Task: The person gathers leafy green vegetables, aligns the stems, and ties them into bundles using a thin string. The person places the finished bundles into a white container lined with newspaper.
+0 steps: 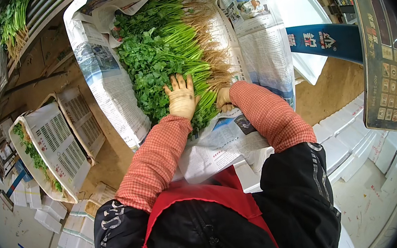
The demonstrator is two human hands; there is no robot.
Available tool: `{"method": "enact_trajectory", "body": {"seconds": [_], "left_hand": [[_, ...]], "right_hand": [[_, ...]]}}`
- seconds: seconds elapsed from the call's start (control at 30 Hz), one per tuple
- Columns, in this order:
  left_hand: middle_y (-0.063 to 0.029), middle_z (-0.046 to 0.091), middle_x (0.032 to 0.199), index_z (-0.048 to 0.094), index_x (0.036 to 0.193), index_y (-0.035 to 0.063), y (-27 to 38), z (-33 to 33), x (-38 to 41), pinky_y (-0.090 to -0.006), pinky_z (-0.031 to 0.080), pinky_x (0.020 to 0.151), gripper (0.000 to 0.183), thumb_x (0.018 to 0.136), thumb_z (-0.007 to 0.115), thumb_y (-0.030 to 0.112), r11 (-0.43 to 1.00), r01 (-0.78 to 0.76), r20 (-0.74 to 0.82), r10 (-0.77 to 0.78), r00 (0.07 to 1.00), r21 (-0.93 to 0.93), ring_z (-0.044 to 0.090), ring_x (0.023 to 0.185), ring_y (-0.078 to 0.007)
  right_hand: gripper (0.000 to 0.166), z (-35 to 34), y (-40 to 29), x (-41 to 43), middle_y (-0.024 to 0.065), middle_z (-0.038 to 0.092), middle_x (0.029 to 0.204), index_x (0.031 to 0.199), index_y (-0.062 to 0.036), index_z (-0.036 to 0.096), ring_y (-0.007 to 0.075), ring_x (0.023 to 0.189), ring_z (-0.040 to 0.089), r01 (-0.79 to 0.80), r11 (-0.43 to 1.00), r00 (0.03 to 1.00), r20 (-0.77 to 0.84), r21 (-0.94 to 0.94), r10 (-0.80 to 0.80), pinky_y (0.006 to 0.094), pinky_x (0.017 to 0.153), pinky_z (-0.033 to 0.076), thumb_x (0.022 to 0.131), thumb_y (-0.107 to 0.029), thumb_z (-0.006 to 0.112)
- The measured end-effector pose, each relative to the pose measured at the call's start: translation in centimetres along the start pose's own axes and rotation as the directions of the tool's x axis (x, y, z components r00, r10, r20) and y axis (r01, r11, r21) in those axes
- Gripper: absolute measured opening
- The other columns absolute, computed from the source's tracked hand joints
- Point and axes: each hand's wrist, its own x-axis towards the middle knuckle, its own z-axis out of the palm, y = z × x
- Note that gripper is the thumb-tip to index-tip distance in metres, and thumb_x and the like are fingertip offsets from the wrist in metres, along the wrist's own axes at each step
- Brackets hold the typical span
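Note:
Leafy cilantro [154, 55] with pale roots lies in rows in a box lined with newspaper [258, 32], leaves to the left and roots to the right. My left hand [182, 98], fingers spread, rests flat on the leaves and stems near the box's close end. At the root side, my right hand [224, 101] has its fingers bent down beside the lowest stems and the newspaper; whether it grips any is hidden. Checked red sleeve covers reach both wrists.
A scale's keypad display [381, 55] stands at the right on a blue post [325, 40]. White plastic crates [59, 140] with greens are at the left. More cilantro [15, 27] lies on a slatted rack at the upper left. White foam boxes [347, 136] sit at the lower right.

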Motion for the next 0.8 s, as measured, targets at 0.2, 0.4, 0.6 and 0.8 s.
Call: {"method": "enact_trajectory", "body": {"seconds": [0.2,0.4,0.6,0.8], "left_hand": [[-0.0194,0.023,0.145,0.017,0.143,0.0080,0.2,-2.8,-0.5,-0.0578,0.025,0.100,0.107,0.065,0.070,0.058,0.996,-0.045,0.168,0.031,0.985,0.082,0.023,0.132,-0.0370],[-0.0176,0.026,0.143,0.017,0.143,0.0102,-0.9,-2.1,0.0,-0.0570,0.028,0.099,0.108,0.061,0.078,0.049,0.986,-0.103,0.165,0.081,0.983,0.133,0.026,0.131,-0.0360],[-0.0169,0.027,0.143,0.017,0.143,0.0100,-0.8,-1.6,0.1,-0.0569,0.028,0.099,0.108,0.061,0.078,0.049,0.981,-0.085,0.172,0.054,0.984,0.175,0.026,0.131,-0.0359],[-0.0178,0.024,0.145,0.019,0.143,0.0105,-0.5,-3.0,-0.1,-0.0566,0.025,0.101,0.104,0.065,0.074,0.051,0.992,-0.087,0.216,0.064,0.974,0.096,0.023,0.133,-0.0353]], "right_hand": [[0.019,-1.6,0.4,0.2,0.0141,0.068,0.079,0.095,0.0021,0.064,0.0214,0.063,0.065,0.113,0.993,0.840,-0.530,-0.039,-0.116,0.0343,0.057,0.052,0.085,-0.013,0.057],[0.023,-1.3,1.1,-0.1,0.0185,0.067,0.079,0.086,0.0044,0.065,0.0280,0.068,0.066,0.222,0.974,0.662,-0.727,-0.042,-0.182,0.0383,0.064,0.053,0.083,-0.017,0.058],[0.032,-1.2,-1.7,-3.8,0.0223,0.064,0.094,0.093,0.0003,0.065,0.0352,0.086,0.062,-0.148,0.918,0.509,-0.824,-0.369,-0.249,0.0414,0.078,0.049,0.080,-0.029,0.058],[0.034,0.6,-3.9,-4.5,0.0181,0.065,0.092,0.100,-0.0062,0.066,0.0331,0.086,0.062,-0.020,0.925,0.638,-0.717,-0.380,-0.281,0.0395,0.080,0.049,0.086,-0.035,0.053]]}}
